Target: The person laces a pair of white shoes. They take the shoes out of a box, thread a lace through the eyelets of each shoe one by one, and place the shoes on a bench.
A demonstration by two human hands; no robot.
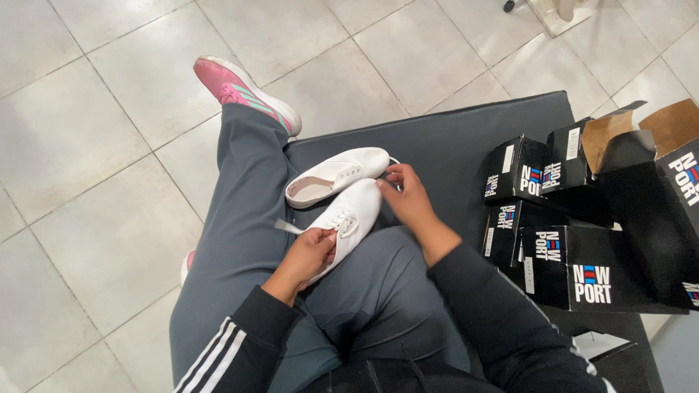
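Observation:
Two white canvas shoes lie in front of me on a black padded bench [466, 138]. The nearer shoe [354, 211] rests on my grey-trousered thigh, toe pointing away. My left hand [309, 255] grips its heel end near the lace eyelets, and a white lace end sticks out to the left. My right hand [408, 196] holds its toe. The farther shoe [335, 175] lies on the bench, opening facing me, untouched.
Several black shoe boxes [575, 255] are stacked on the bench to my right, one open with a brown cardboard flap [673, 124]. My left leg stretches over the pale tiled floor [95, 145], ending in a pink sneaker [244, 91].

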